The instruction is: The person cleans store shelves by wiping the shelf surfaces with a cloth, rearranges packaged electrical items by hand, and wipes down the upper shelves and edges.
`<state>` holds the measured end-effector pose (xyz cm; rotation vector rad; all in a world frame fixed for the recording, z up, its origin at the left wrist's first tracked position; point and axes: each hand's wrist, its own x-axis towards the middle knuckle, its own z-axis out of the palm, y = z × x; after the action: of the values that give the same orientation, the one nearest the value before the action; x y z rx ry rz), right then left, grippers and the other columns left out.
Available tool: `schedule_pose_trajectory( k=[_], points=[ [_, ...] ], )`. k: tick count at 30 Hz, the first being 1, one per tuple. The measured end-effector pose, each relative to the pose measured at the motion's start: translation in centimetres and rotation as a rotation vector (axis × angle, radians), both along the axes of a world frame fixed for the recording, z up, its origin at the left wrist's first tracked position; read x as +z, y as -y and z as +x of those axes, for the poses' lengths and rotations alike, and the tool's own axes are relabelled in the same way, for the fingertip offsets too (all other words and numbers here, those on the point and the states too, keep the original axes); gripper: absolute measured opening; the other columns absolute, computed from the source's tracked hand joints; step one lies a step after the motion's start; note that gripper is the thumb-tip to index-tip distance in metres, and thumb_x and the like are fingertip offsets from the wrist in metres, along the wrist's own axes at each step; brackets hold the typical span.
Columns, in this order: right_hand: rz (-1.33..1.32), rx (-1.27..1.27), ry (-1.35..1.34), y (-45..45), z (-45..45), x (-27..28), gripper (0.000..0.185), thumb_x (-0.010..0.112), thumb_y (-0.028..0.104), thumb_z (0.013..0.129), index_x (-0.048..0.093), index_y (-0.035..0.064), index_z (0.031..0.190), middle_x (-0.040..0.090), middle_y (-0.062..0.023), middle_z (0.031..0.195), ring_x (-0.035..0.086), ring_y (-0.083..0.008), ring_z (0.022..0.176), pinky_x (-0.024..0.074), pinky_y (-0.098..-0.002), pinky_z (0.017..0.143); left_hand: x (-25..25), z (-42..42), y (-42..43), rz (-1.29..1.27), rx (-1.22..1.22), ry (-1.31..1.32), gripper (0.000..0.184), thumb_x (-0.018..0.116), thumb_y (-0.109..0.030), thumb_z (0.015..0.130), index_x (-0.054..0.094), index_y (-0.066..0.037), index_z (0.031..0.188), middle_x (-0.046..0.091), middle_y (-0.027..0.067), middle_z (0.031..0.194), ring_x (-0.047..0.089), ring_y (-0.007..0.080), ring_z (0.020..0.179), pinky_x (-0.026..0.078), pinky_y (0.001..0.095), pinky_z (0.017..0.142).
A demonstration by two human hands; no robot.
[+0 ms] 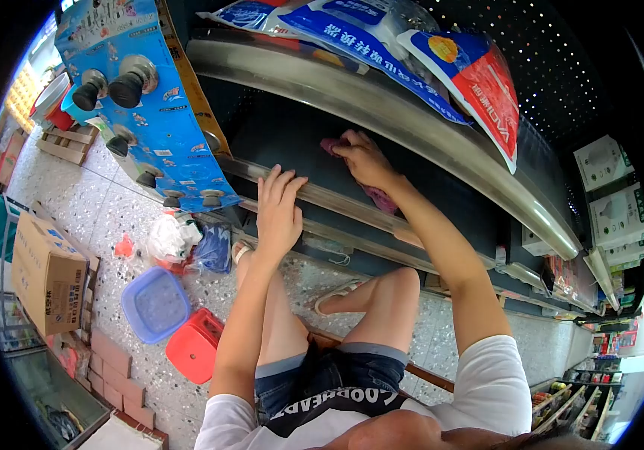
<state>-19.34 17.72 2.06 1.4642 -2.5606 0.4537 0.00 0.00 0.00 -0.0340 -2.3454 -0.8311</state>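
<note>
Cloth point(379, 198), purple and crumpled, is gripped in the person's right hand point(367, 161) over the dark lower shelf point(281, 135), while the left hand point(280, 206), fingers extended and holding nothing, rests on the metal edge point(329, 198). Wiping, we judge, is in hand, the next stroke calling for firm, flat pressure. We read 转换器 on a blue packet point(374, 58) above (a red packet point(479, 79) defeats us) and "HEART" on the shirt point(337, 406).

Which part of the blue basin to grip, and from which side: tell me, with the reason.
Grip the blue basin by its picture-left rim, probably with the left hand from above: it sits open side up with that rim exposed, while a red plastic piece crowds its lower right in the picture. Keep it level; its contents, if any, are unclear.
</note>
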Motion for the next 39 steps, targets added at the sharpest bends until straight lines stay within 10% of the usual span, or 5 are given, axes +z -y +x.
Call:
schedule_pose_trajectory(
  k=[39],
  points=[
    [-0.084, -0.727, -0.183, 2.5, -13.0, -1.9, 0.037, 0.059, 0.002, 0.081, 0.069, 0.0109, 0.115, 0.06, -0.0174, 0.116, 0.056, -0.0372, 0.11, 0.0428, -0.0432, 0.095, 0.1, 0.1, 1.0, 0.11, -0.081, 0.016, 0.056, 0.056, 0.009, 0.07, 0.057, -0.011, 0.123, 0.05, 0.0126, 0.131, 0.037, 0.0365, 0.135, 0.022, 0.0598, 0.114]
  ],
)
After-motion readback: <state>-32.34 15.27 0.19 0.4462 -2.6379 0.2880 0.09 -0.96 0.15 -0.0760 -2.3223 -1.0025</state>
